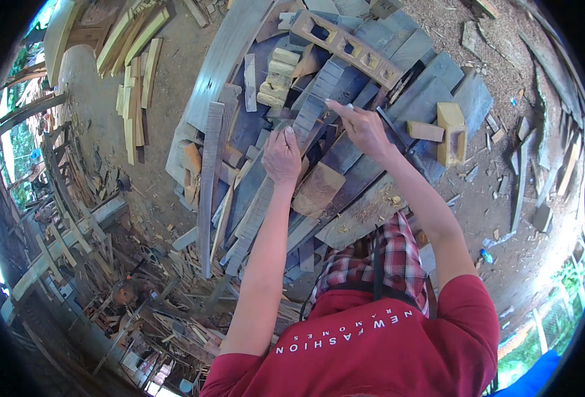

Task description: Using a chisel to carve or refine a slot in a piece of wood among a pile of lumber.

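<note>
My left hand (pixel 281 153) is closed on a long, narrow grey wooden strip (pixel 318 92) marked with many crosswise lines, its thumb lying near the strip's middle. My right hand (pixel 362 129) is up and to the right, index finger stretched toward the strip's upper part and touching or nearly touching it, the other fingers loosely bent. Under both lie stacked grey boards (pixel 428 86). A tan block (pixel 317 190) sits below my hands, short pale pieces (pixel 276 79) above the left one. A long tan piece with square holes (pixel 345 49) lies at the top.
Two tan blocks (pixel 450 135) rest at the right of the stack. Bundles of pale strips (pixel 134 106) lie on the dirt floor (pixel 94 112) at upper left. Scrap wood (pixel 107 278) and a timber beam (pixel 41 271) are at lower left, loose offcuts (pixel 524 165) at right.
</note>
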The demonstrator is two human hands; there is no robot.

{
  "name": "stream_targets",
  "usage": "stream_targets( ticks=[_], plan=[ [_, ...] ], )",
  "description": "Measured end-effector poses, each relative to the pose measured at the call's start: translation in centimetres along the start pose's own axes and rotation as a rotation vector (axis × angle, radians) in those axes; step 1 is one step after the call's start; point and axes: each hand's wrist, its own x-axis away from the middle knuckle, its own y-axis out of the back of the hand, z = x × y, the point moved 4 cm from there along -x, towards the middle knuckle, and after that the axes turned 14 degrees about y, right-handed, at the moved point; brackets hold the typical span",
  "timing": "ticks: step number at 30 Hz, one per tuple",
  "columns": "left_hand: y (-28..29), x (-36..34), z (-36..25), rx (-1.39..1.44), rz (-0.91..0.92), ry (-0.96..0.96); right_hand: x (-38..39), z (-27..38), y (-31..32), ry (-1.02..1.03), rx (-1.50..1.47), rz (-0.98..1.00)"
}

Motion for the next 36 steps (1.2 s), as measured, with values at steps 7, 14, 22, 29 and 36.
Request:
stream_targets(
  ticks=[7,14,22,29,36],
  plan=[
    [0.5,0.0,0.4,-0.025,0.0,0.013,5.6,-0.5,1.0,0.002,-0.019,-0.067],
    [-0.1,0.2,-0.6,0.009,0.002,0.013,0.5,-0.3,0.0,0.017,0.028,0.003],
    [0.5,0.0,0.1,-0.031,0.015,0.027,4.7,-0.9,1.1,-0.049,0.015,-0.013],
    [0.2,0.0,0.2,0.005,0.004,0.02,1.7,-0.5,0.1,0.014,-0.005,0.003],
    [0.0,-0.2,-0.3,-0.011,0.007,0.005,1.4,-0.9,0.5,0.01,-0.006,-0.024]
  ],
)
